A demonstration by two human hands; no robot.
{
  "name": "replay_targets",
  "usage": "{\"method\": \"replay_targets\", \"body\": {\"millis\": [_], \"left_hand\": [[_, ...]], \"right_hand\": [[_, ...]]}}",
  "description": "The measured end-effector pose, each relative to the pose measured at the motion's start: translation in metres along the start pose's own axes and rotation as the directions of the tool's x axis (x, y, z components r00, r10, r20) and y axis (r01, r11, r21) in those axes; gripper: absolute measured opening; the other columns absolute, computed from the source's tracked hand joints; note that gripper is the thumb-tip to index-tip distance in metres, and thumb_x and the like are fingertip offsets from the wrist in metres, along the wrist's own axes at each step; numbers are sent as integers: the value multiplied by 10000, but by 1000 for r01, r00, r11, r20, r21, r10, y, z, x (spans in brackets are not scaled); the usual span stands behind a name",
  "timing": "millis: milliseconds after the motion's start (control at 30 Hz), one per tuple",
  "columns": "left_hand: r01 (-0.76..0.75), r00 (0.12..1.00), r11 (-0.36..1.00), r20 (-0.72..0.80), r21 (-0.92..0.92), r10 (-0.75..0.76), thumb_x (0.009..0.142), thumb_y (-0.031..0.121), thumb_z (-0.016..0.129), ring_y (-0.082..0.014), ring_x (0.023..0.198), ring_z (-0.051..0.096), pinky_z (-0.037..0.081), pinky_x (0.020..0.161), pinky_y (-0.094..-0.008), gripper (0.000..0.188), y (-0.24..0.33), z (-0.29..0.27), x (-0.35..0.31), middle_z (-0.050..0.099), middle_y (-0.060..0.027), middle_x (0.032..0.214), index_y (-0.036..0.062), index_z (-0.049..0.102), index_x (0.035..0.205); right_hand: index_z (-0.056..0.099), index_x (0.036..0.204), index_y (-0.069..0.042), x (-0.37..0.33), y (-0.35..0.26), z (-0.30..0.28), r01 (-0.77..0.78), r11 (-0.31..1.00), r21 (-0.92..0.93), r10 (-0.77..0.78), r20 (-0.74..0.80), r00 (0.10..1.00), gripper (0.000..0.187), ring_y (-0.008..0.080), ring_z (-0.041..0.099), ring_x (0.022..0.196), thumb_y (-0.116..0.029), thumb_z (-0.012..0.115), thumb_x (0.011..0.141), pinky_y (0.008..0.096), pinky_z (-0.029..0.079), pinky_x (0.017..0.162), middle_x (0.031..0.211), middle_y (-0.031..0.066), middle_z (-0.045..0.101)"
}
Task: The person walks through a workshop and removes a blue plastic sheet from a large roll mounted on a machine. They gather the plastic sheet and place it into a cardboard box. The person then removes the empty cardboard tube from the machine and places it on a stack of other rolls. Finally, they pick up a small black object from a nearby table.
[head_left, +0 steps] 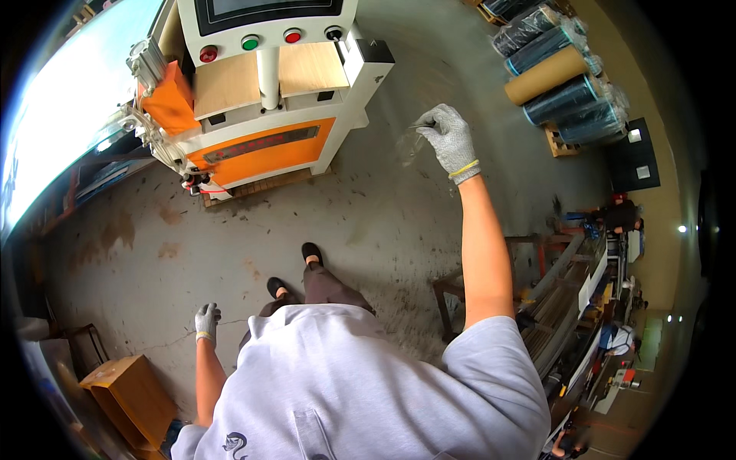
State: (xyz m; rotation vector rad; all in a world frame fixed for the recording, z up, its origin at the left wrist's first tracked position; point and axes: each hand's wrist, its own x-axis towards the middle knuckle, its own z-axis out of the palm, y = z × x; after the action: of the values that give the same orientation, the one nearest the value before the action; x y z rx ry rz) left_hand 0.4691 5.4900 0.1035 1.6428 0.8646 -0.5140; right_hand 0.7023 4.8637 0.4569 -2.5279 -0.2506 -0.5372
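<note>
My right hand (448,139), in a grey knit glove with a yellow cuff edge, is stretched forward over the floor. Its thumb and fingers are pinched on a thin, see-through piece of plastic film (411,147), which hangs down on the left of the fingers and is hard to make out. My left hand (206,320), in a matching glove, hangs low at my side with loosely bent fingers and nothing visible in it. Ahead and to the left of my right hand stands a white and orange machine (264,153) with a screen and push buttons.
A bright glass-like sheet (69,92) lies at the far left. Wrapped rolls (548,73) are stacked on a pallet at the far right. A metal rack (556,307) with long bars runs along the right, and people are beyond it. A cardboard box (134,399) stands lower left.
</note>
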Motion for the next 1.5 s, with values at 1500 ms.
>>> {"method": "replay_targets", "body": {"millis": [1500], "left_hand": [[251, 916, 936, -253, -246, -313, 884, 285, 591, -102, 474, 503, 333, 408, -251, 231, -28, 21, -31, 583, -20, 627, 69, 614, 961]], "right_hand": [[627, 1074, -126, 168, 110, 109, 121, 985, -123, -124, -17, 992, 509, 291, 552, 1007, -232, 805, 610, 416, 453, 891, 1036, 56, 607]]}}
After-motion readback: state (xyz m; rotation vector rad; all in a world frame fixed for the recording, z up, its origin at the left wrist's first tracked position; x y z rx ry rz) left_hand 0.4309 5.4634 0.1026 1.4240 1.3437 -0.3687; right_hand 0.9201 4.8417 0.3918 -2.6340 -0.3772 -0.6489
